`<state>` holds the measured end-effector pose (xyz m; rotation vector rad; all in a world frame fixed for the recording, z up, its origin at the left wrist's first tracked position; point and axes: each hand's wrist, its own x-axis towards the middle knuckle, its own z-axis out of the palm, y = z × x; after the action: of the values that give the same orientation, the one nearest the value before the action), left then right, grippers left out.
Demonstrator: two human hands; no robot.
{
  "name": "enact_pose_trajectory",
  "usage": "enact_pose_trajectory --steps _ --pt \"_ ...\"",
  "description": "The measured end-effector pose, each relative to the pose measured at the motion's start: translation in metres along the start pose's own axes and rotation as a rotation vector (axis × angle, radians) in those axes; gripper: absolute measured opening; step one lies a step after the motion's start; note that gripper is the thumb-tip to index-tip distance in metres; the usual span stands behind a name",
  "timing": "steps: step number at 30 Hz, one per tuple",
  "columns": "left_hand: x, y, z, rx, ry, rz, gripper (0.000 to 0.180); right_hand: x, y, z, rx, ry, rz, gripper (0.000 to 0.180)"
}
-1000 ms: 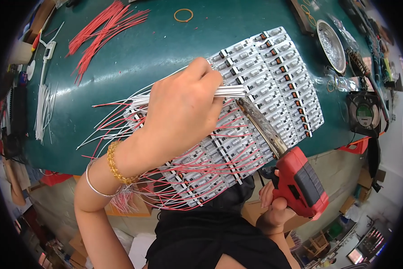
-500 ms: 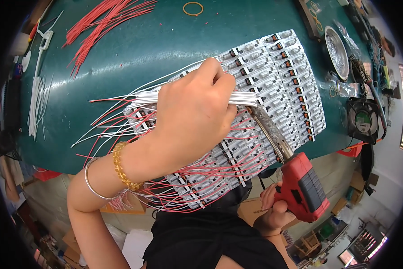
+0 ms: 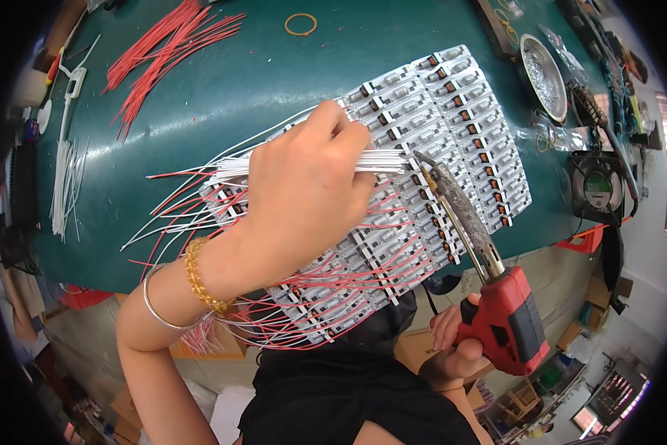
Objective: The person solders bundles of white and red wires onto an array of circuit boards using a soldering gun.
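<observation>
Over the panel of small circuit boards [image 3: 452, 119], my left hand [image 3: 304, 193] is closed round a bundle of white wires [image 3: 381, 161], whose ends stick out to the right. My right hand [image 3: 456, 345] grips a red and black soldering gun [image 3: 507, 319] near the table's front edge. Its metal tip reaches up and left, close to the wire ends; whether it touches them I cannot tell. Red and white wires [image 3: 326, 283] fan out from the left part of the panel. The boards under my left hand are hidden.
Loose red wires [image 3: 163, 55] lie at the far left, more white wires [image 3: 68, 185] at the left edge. A yellowish ring [image 3: 301, 24] lies at the back. On the right are a metal dish [image 3: 543, 78] and a small black fan [image 3: 599, 189].
The soldering gun's tip has swung up and slightly left, nearer the wire ends. My left hand and the bundle have shifted slightly left in the picture, as has the panel.
</observation>
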<state>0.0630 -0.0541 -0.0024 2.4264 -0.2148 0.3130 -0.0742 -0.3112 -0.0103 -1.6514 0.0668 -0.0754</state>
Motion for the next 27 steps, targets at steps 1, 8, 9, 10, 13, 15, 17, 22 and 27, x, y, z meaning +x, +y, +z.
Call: enact_pose_trajectory --steps 1,8,9,10,13,15,17,22,27 --pt "0.0 0.0 0.0 0.004 -0.002 0.008 0.014 0.0 -0.001 0.0 0.002 -0.01 0.024 0.085" --pt "0.0 -0.002 -0.002 0.02 -0.031 0.022 0.013 0.006 -0.014 0.01 0.094 -0.012 0.047 0.084" --pt "0.0 -0.003 -0.004 0.014 -0.044 0.035 0.012 0.005 -0.014 0.01 0.103 -0.008 0.045 0.084" --pt "0.002 -0.003 -0.006 0.018 -0.046 0.041 0.012 0.006 -0.016 0.011 0.106 0.012 0.034 0.084" --pt "0.006 -0.003 -0.023 -0.157 -0.025 0.018 0.008 0.006 -0.015 0.01 0.137 0.025 0.025 0.084" --pt "0.007 0.002 -0.039 -0.149 -0.027 -0.073 0.009 0.006 -0.012 0.004 0.153 0.029 0.027 0.084" --pt "0.001 0.01 -0.046 -0.139 -0.02 -0.035 0.006 0.001 -0.011 -0.003 0.174 -0.012 0.048 0.083" --pt "-0.005 0.032 -0.03 -0.236 -0.198 -0.146 0.009 -0.006 -0.013 0.0 0.159 0.006 0.068 0.083" --pt "-0.014 0.022 -0.001 -0.119 -0.065 -0.133 0.013 -0.009 -0.012 -0.008 0.141 -0.056 0.101 0.084"
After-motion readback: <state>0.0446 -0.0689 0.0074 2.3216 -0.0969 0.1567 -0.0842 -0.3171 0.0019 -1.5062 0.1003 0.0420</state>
